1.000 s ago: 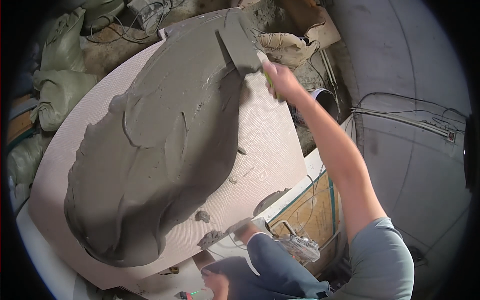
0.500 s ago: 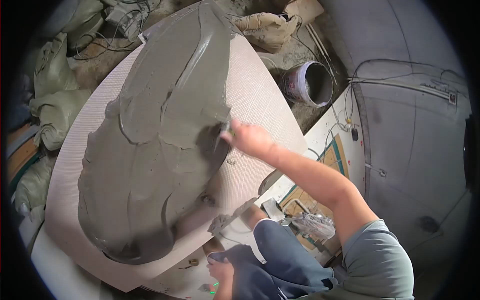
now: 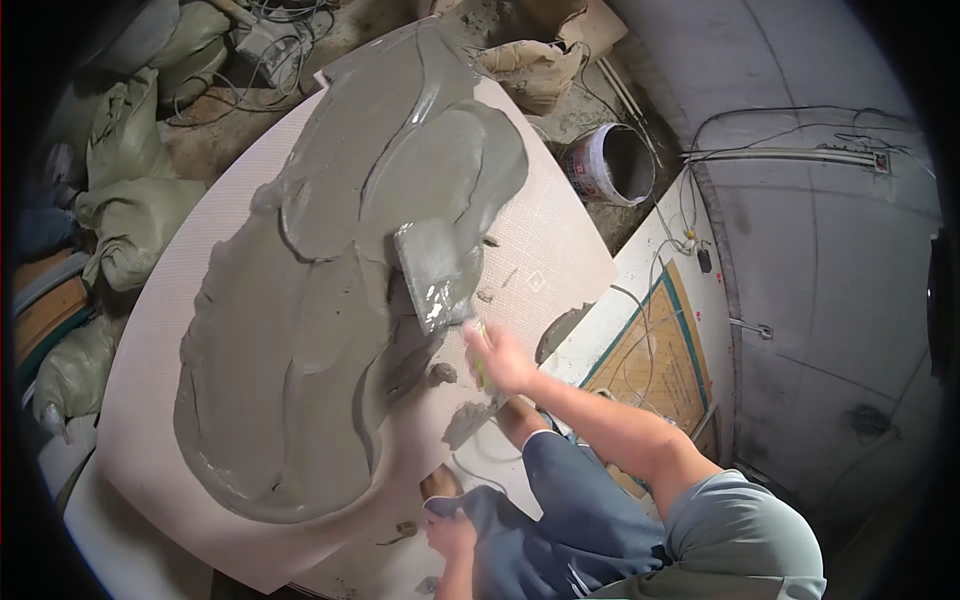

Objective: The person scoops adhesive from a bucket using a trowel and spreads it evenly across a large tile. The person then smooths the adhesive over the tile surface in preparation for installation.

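Observation:
My right hand [image 3: 502, 360] is closed round the yellow-green handle of a trowel [image 3: 428, 275]. The wide, flat metal blade is wet and shiny and points away from me, over the right edge of a layer of grey mortar [image 3: 290, 340]. That layer is thick and wavy, with ridges and swept marks. Under it lies a large pale tile-like panel [image 3: 140, 380] with a fine grid texture, its rim bare around the mortar. My left hand [image 3: 452, 532] rests on my thigh near the knee, holding nothing, its fingers laid over the shorts and partly hidden.
A white bucket [image 3: 612, 165] stands beyond the panel's right side. Filled sacks [image 3: 135, 220] line the left, and a torn paper bag [image 3: 530, 72] lies at the back. A brown board with green edging [image 3: 650, 350] is at the right, beside a grey wall [image 3: 790, 260]. Mortar lumps [image 3: 443, 372] dot the panel.
My right hand has drawn the trowel nearer to me, and its blade now shows plainly. A fresh rounded mortar bulge spreads over the panel's upper right. My left hand stays on my leg.

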Demonstrator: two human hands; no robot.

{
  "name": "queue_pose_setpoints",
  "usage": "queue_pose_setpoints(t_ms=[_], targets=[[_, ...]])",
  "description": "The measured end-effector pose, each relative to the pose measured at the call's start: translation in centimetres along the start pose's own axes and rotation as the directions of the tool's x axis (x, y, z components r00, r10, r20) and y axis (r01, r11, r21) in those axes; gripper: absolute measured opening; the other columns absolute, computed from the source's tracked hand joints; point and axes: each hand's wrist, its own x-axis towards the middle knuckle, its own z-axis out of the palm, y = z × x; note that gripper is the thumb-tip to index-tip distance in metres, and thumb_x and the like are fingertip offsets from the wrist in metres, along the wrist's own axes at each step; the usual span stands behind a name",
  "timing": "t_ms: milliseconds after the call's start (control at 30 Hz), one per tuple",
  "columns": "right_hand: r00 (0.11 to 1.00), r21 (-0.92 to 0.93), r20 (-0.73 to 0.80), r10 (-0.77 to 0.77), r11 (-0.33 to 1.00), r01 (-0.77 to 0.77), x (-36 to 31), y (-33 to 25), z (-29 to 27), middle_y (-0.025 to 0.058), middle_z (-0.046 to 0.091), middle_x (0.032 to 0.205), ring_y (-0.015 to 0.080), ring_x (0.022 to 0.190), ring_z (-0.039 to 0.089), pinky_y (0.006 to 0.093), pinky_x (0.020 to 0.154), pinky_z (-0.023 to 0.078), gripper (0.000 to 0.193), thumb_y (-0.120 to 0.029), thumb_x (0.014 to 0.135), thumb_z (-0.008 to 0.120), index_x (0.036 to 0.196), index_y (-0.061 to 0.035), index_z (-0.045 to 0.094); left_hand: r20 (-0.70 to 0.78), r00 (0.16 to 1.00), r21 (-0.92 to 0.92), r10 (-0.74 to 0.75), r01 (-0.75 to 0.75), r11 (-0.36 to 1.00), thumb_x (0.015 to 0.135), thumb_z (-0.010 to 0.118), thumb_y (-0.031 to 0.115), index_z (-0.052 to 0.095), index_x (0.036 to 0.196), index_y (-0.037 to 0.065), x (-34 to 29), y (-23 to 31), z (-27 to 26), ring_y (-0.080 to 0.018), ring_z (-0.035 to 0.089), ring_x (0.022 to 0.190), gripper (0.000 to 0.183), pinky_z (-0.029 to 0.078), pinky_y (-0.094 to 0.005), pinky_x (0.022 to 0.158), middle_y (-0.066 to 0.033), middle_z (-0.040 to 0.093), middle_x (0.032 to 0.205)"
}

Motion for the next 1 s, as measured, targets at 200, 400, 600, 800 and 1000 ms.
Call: queue_pose_setpoints(t_ms=[200,400,600,800,1000], targets=[[0.868,-0.721,0.060,-0.493,0.580,0.380,6.3,-4.6,3.7,0.0251,0.069,0.086,0.0452,0.078,0.068,0.0533,0.076,0.055,0.049,-0.046,0.100,0.052,0.112,0.0011,0.048,0.000,1.000,-0.010,0.017,-0.017,1.000,0.087,0.072,0.035,0.030,0.148,-0.005,-0.2,0.2,-1.6,-0.0417,0.059,0.114,0.084,0.048,-0.0487,0.098,-0.0285,0.051,0.132],[0.760,-0.502,-0.461,-0.458,0.841,0.203,18.6,-14.5,-1.7,0.0287,0.069,0.099,0.0473,0.097,0.066,0.0538,0.087,0.053,0.049,-0.043,0.099,0.052,0.110,0.0047,0.054,-0.067,0.994,0.116,0.090,-0.082,0.990,0.086,0.072,0.035,0.030,0.143,-0.006,0.1,-0.1,-0.8,-0.0401,0.060,0.111,0.082,0.049,-0.0465,0.095,-0.0277,0.054,0.126],[0.712,-0.209,-0.665,-0.228,0.971,0.116,19.8,-13.1,-7.4,0.0336,0.065,0.112,0.0488,0.109,0.063,0.0511,0.096,0.050,0.056,-0.043,0.100,0.050,0.116,0.0103,0.052,-0.127,0.977,0.158,0.171,-0.150,0.976,0.084,0.074,0.036,0.032,0.140,-0.006,1.2,-1.5,-0.2,-0.0419,0.061,0.104,0.081,0.051,-0.0477,0.090,-0.0285,0.055,0.118],[0.818,-0.003,-0.575,-0.017,1.000,0.019,12.9,-0.9,-7.4,0.0302,0.067,0.110,0.0444,0.099,0.067,0.0495,0.087,0.051,0.054,-0.047,0.101,0.049,0.121,0.0035,0.057,-0.112,0.987,0.065,0.117,-0.110,0.992,0.084,0.074,0.036,0.038,0.139,-0.006,1.3,-1.4,-1.4,-0.0419,0.058,0.112,0.078,0.048,-0.0487,0.096,-0.0280,0.056,0.122],[0.861,0.606,-0.491,0.133,0.762,0.228,7.1,-0.5,-2.2,0.0055,0.050,0.066,0.0171,0.048,0.052,0.0338,0.039,0.042,0.038,-0.047,0.105,0.043,0.098,-0.0095,0.042,-0.105,0.990,0.110,0.094,-0.082,0.991,0.083,0.075,0.041,0.034,0.148,-0.003,2.2,-2.1,-1.2,-0.0405,0.058,0.117,0.088,0.049,-0.0475,0.098,-0.0250,0.055,0.130]])
